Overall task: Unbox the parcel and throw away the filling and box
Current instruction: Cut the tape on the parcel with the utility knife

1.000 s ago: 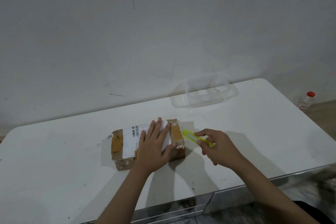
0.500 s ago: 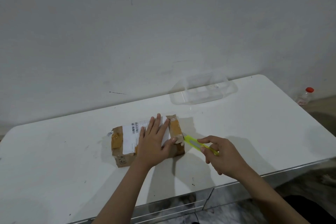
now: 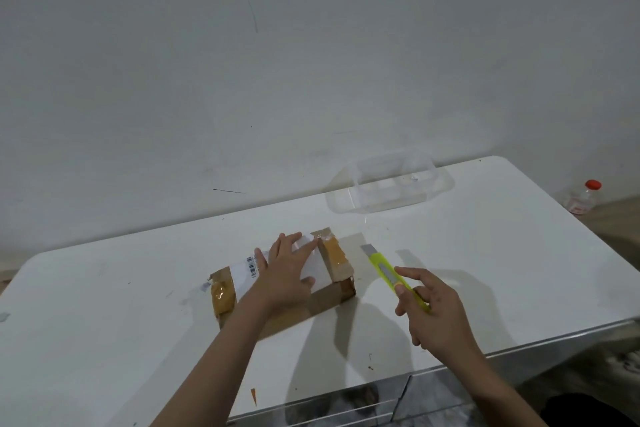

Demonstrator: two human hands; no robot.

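Parcel (image 3: 282, 282) sits taped shut mid-table (image 3: 485, 253) under my flat, open left hand (image 3: 287, 274). Behind it, I can't tell what the clear tub (image 3: 391, 184) holds. My right hand (image 3: 433, 315) pinches the yellow cutter (image 3: 388, 270), now drawn off the box edge.

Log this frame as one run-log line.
left hand flat on taped parcel | right hand grips yellow utility knife, blade out, clear of parcel | parcel unopened
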